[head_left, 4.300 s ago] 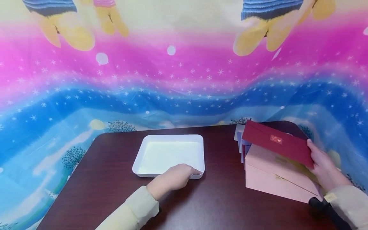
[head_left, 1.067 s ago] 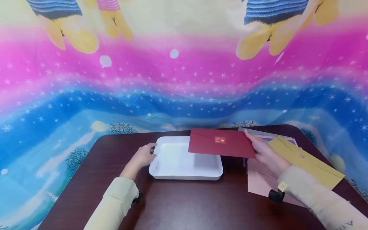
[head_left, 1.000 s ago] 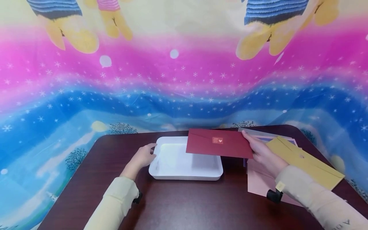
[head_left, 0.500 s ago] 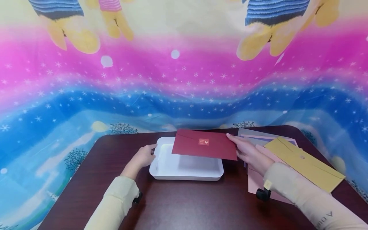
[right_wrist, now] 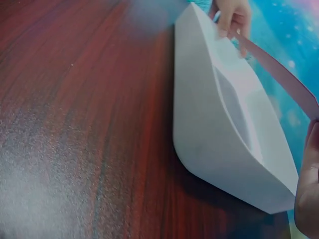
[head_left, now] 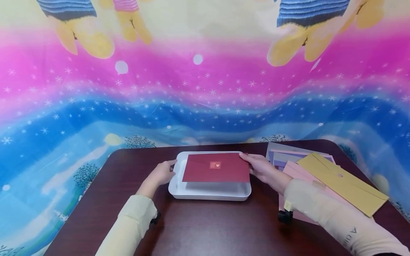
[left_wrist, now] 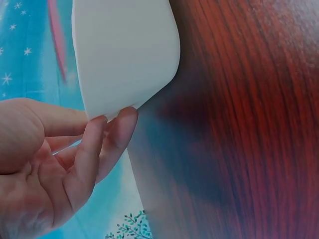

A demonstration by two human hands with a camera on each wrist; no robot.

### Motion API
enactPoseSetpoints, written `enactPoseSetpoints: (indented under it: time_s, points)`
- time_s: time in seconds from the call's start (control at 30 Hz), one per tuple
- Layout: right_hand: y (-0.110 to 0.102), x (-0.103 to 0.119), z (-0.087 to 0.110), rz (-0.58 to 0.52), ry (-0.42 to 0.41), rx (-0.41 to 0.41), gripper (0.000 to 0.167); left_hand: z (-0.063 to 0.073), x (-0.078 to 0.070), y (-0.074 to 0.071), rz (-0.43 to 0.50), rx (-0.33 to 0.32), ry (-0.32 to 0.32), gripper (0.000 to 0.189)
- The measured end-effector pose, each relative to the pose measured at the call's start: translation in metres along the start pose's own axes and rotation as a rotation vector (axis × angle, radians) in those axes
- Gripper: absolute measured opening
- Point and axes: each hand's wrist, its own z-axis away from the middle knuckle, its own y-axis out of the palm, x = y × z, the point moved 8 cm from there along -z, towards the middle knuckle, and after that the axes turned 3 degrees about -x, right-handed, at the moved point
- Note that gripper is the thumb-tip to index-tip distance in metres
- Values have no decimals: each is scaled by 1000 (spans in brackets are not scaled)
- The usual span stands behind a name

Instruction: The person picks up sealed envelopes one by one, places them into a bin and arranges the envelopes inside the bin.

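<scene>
A dark red envelope (head_left: 200,174) with a small heart label is tilted over the white tray (head_left: 209,196), covering most of its inside in the head view. My right hand (head_left: 264,170) pinches the envelope's right end, thumb on top. At the tray's left end, my left hand (head_left: 161,174) holds the rim with its fingertips. The left wrist view shows those fingers (left_wrist: 127,132) against the tray's outer wall (left_wrist: 127,47). Seen edge-on in the right wrist view, the envelope (right_wrist: 281,74) stands above the tray's rim, and only part of the right hand (right_wrist: 309,186) shows.
To the right, a yellow envelope (head_left: 344,183) lies across a pink envelope (head_left: 296,170) and several others, partly under my right forearm. The dark wooden table (head_left: 198,227) has its far edge close to a printed snow-scene cloth (head_left: 205,117).
My right hand has carried the red envelope from the pile leftward and down over the tray. My left hand has gone from the tray's near rim to its left end; the tray sits further right.
</scene>
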Motion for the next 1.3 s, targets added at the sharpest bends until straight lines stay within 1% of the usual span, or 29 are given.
enactPoseSetpoints:
  time_s: [0.1,0.37,0.53,0.73,0.83,0.9,1.0,1.1,1.3]
  points:
    - [7,-4,-1,26,-4,5,41,-1,0,1,-6,1,6,58]
    - [21,-9,-1,64,10,15,41,-1,-2,1,-2,3,7,57]
    - [26,-9,-2,85,7,5,41,-2,-4,0,-10,-4,9,58]
    - [28,-8,-3,113,30,-13,43,-2,-3,1,-14,-4,4,57]
    - [28,-7,-4,141,51,-16,51,-1,-2,1,-17,-4,6,57]
    - [29,-6,-3,159,63,1,59,-1,-2,1,-18,-6,6,57]
    - [30,-6,-2,155,80,29,69,0,-3,1,-18,-6,12,57]
    - [31,-6,-1,135,85,45,71,0,-2,2,-16,-4,12,57]
    - [32,-1,3,134,65,67,71,-1,-2,2,-15,-6,20,57]
